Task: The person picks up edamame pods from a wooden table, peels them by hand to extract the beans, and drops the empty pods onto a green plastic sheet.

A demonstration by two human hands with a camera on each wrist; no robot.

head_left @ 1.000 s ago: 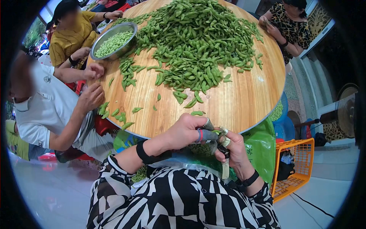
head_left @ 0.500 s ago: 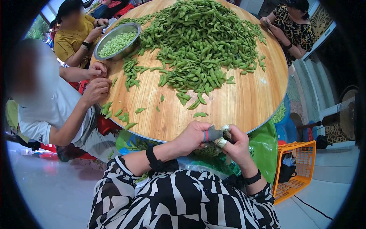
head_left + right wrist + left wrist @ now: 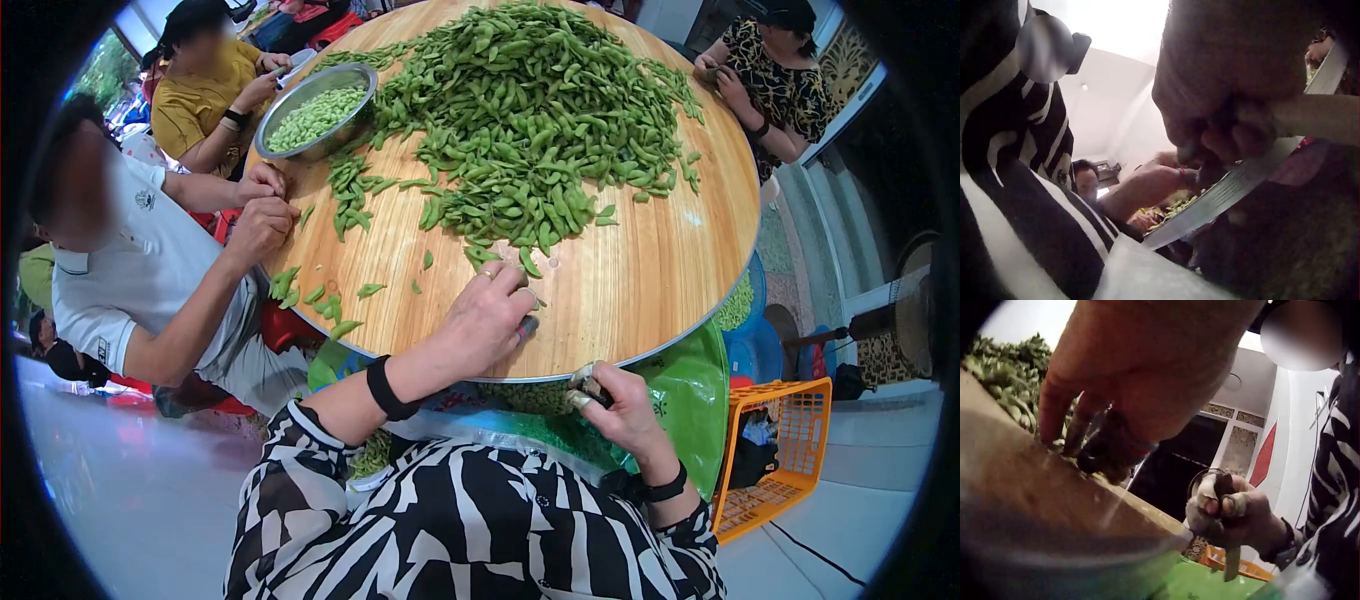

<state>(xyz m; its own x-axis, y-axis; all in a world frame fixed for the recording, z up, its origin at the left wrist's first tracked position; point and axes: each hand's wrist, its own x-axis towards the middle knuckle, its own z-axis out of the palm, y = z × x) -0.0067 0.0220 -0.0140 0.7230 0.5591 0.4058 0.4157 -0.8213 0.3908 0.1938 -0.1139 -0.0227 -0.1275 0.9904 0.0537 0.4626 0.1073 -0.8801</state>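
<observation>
My left hand (image 3: pixel 485 315) reaches onto the round wooden table (image 3: pixel 630 290), fingers bent down at a single green soybean pod (image 3: pixel 541 303) that shows just beyond the thumb. A dark cover with a red band sits on that thumb. My right hand (image 3: pixel 622 405) stays by the near table edge, its fingers curled, with pale wrapping on the digits. From this fist a pale, flat stick (image 3: pixel 1232 564) sticks out in the left wrist view; its other end is hidden in the fingers. Ahead of the left hand lies a large heap of soybean pods (image 3: pixel 540 110).
A metal bowl (image 3: pixel 355 122) of shelled beans stands at the table's left. People sit around: one in white (image 3: pixel 140 260), one in yellow (image 3: pixel 195 105), one in patterned black (image 3: pixel 775 90). An orange crate (image 3: pixel 770 490) and blue tubs (image 3: pixel 755 350) are at the right.
The hands were together over the near edge; now they are apart. My left hand has moved forward onto the table over the loose pod, while the right stays near the edge.
</observation>
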